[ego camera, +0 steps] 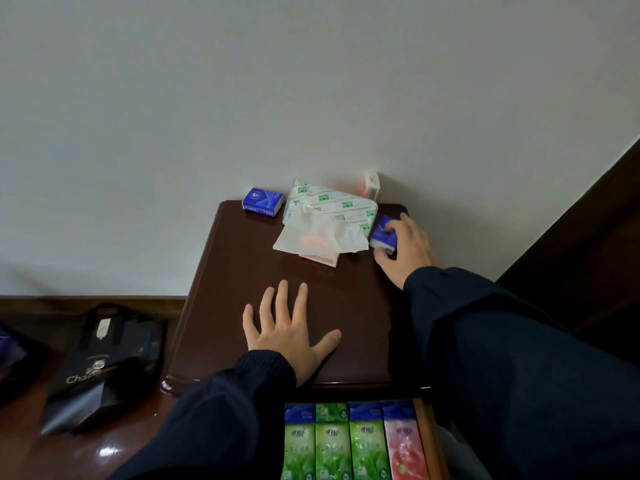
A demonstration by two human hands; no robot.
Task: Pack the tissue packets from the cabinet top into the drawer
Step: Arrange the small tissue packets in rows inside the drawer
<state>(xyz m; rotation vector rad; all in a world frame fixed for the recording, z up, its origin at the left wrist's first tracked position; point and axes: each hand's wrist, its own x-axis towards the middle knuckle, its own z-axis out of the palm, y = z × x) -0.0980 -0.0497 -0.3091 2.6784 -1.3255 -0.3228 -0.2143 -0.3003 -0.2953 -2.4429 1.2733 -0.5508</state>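
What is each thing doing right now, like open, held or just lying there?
Wooden drawer: open, holding rows of packets.
Blue tissue packet at right: gripped by right hand.
Blue tissue packet at back left: lying untouched.
White plastic bag: crumpled, open.
Left hand: flat on dark wooden cabinet top.

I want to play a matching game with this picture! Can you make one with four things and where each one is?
Things:
1. blue packet by the wall
2. left hand
3. green packets
4. black bag

Places:
A. on the floor left of the cabinet
B. in the open drawer
C. at the back left of the cabinet top
D. lying flat on the cabinet top, holding nothing

Pairs: 1-C, 2-D, 3-B, 4-A
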